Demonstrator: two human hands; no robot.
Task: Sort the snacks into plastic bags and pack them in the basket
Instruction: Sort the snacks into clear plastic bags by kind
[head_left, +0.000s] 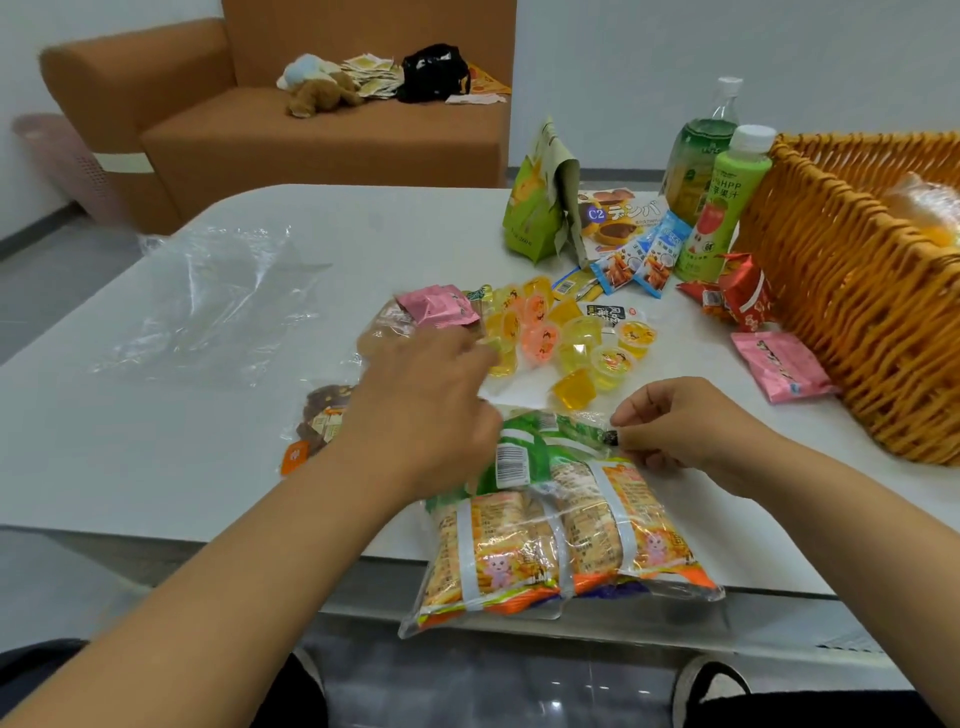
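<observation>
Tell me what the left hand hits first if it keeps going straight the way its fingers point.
Probably the jelly cups. The left hand points up-right across the table, fingers blurred at the cluster's near edge. Whether they already touch a cup is unclear.

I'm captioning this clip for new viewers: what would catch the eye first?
The clear bag of orange snack packs at the table's near edge, its mouth pinched by the right hand. Behind it, a cluster of yellow jelly cups, toward which the left hand reaches. The wicker basket stands at right.
</observation>
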